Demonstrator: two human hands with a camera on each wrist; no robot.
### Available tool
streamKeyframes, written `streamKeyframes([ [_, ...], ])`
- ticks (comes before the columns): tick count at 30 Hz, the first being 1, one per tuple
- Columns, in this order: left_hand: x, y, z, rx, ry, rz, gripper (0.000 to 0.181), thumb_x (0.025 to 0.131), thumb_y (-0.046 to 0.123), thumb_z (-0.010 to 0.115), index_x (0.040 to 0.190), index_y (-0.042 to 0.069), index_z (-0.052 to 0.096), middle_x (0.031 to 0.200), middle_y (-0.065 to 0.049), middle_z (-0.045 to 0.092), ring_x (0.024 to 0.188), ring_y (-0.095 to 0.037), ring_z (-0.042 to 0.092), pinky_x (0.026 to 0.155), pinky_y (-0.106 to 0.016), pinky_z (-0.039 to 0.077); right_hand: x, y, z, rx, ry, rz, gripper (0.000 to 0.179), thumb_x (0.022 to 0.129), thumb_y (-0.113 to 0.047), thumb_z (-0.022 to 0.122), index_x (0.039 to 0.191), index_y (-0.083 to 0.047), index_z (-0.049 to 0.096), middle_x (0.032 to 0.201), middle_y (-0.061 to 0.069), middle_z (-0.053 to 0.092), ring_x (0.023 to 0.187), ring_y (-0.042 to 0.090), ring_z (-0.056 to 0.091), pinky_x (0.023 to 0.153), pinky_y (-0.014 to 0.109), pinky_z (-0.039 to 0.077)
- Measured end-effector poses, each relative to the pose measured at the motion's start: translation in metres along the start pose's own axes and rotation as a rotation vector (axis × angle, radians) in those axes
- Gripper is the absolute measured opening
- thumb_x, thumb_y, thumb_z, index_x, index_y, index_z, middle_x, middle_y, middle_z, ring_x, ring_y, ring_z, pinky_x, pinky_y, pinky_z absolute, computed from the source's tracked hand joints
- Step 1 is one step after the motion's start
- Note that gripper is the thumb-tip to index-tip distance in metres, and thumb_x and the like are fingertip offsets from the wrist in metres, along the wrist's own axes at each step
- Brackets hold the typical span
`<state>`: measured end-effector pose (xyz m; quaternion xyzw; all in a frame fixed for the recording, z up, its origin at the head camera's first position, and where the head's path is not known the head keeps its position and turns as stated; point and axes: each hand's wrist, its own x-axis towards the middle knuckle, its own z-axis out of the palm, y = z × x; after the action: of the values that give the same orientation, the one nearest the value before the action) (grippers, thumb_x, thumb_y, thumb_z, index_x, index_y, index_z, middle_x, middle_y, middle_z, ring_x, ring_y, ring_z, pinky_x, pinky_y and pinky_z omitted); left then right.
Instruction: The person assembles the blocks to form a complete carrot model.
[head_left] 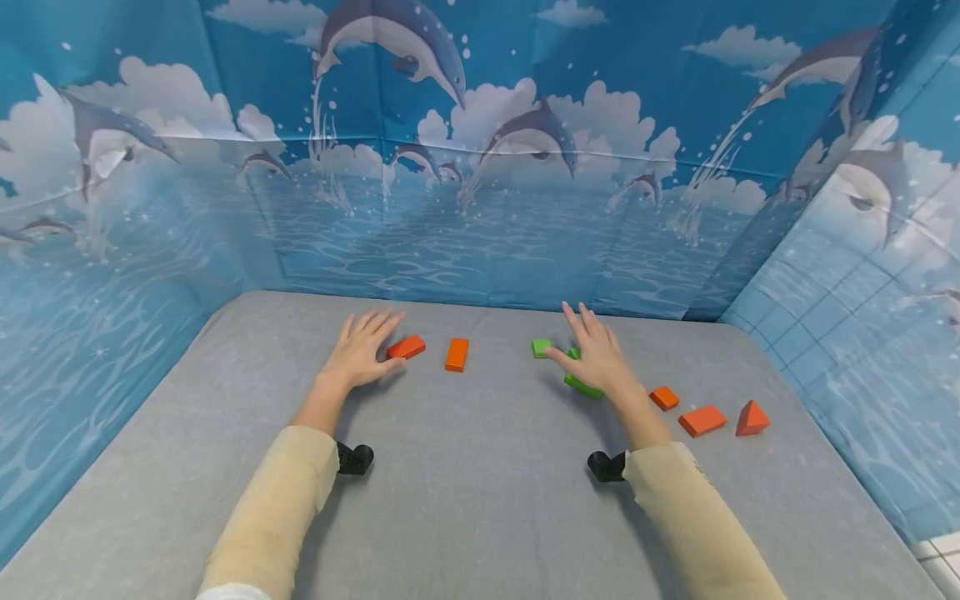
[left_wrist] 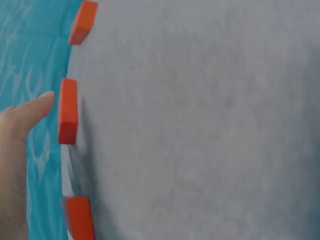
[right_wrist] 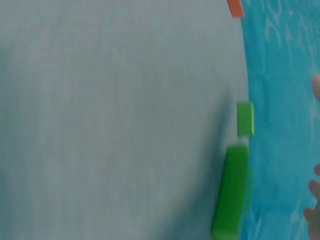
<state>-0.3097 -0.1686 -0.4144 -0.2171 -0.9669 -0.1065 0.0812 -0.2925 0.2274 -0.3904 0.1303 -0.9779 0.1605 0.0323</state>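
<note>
My left hand (head_left: 363, 350) is spread with fingers extended over the far left of the table. Beside its thumb lies a red block (head_left: 406, 347), partly overlapped by the hand in the head view. An orange block (head_left: 457, 355) sits a little to the right. The left wrist view shows another red block (left_wrist: 80, 218) at the lower edge, hidden from the head camera. My right hand (head_left: 595, 354), fingers also straight, is over the green pieces: a small green block (head_left: 541, 348) near the thumb and a curved green block (head_left: 583, 387) partly under the hand. Neither hand grips anything.
Right of my right forearm lie a small orange block (head_left: 664, 397), a red-orange rectangular block (head_left: 702, 420) and a red triangular block (head_left: 753, 418). The grey tabletop (head_left: 465, 500) meets a dolphin-print curtain (head_left: 480, 225) at the back. Black wrist mounts (head_left: 356, 458) stick out inward from both sleeves.
</note>
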Motion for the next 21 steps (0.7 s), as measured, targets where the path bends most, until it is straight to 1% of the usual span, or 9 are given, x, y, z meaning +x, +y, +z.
streamKeyframes([
  [3, -0.002, -0.004, 0.002, 0.007, -0.029, 0.012, 0.078, 0.083, 0.053, 0.057, 0.146, 0.021, 0.024, 0.146, -0.010, 0.030, 0.133, -0.033, 0.022, 0.105, -0.056, 0.007, 0.007, -0.009, 0.010, 0.047, 0.007, -0.032, 0.086, 0.085, -0.064, 0.043, 0.148, -0.024, 0.001, 0.152, 0.015, 0.004, 0.136, 0.039, 0.009, 0.103, 0.060, 0.010],
  [7, -0.003, -0.006, 0.006, -0.001, -0.055, 0.014, 0.076, 0.083, 0.051, 0.058, 0.145, 0.022, 0.026, 0.143, -0.010, 0.035, 0.131, -0.032, 0.027, 0.105, -0.055, 0.010, 0.017, -0.024, 0.022, 0.108, 0.012, -0.069, 0.085, 0.085, -0.059, 0.050, 0.149, -0.022, 0.007, 0.151, 0.015, 0.011, 0.135, 0.039, 0.015, 0.101, 0.061, 0.014],
  [12, -0.005, -0.009, 0.012, -0.025, -0.056, 0.016, 0.073, 0.084, 0.049, 0.058, 0.144, 0.021, 0.029, 0.140, -0.011, 0.039, 0.128, -0.033, 0.031, 0.105, -0.054, 0.013, 0.027, -0.042, 0.038, 0.143, 0.003, -0.121, 0.084, 0.084, -0.053, 0.056, 0.148, -0.019, 0.013, 0.148, 0.016, 0.020, 0.134, 0.037, 0.020, 0.102, 0.058, 0.018],
  [15, -0.005, -0.010, 0.015, -0.059, -0.058, 0.010, 0.071, 0.084, 0.048, 0.059, 0.144, 0.020, 0.032, 0.139, -0.012, 0.041, 0.126, -0.034, 0.032, 0.104, -0.054, 0.014, 0.031, -0.052, 0.046, 0.163, -0.021, -0.149, 0.083, 0.084, -0.050, 0.058, 0.148, -0.018, 0.016, 0.146, 0.018, 0.025, 0.133, 0.036, 0.023, 0.101, 0.058, 0.020],
  [19, -0.005, -0.012, 0.018, -0.108, -0.042, 0.005, 0.069, 0.084, 0.047, 0.060, 0.141, 0.017, 0.037, 0.136, -0.014, 0.044, 0.124, -0.035, 0.034, 0.103, -0.055, 0.017, 0.036, -0.064, 0.056, 0.194, -0.060, -0.185, 0.083, 0.083, -0.046, 0.062, 0.147, -0.015, 0.020, 0.144, 0.019, 0.028, 0.131, 0.037, 0.027, 0.101, 0.057, 0.023],
  [21, -0.005, -0.013, 0.020, -0.123, -0.026, 0.005, 0.067, 0.083, 0.046, 0.061, 0.139, 0.015, 0.040, 0.134, -0.015, 0.046, 0.123, -0.035, 0.036, 0.102, -0.055, 0.018, 0.038, -0.070, 0.059, 0.203, -0.079, -0.189, 0.083, 0.082, -0.046, 0.063, 0.147, -0.014, 0.021, 0.144, 0.019, 0.028, 0.131, 0.037, 0.027, 0.101, 0.056, 0.023],
])
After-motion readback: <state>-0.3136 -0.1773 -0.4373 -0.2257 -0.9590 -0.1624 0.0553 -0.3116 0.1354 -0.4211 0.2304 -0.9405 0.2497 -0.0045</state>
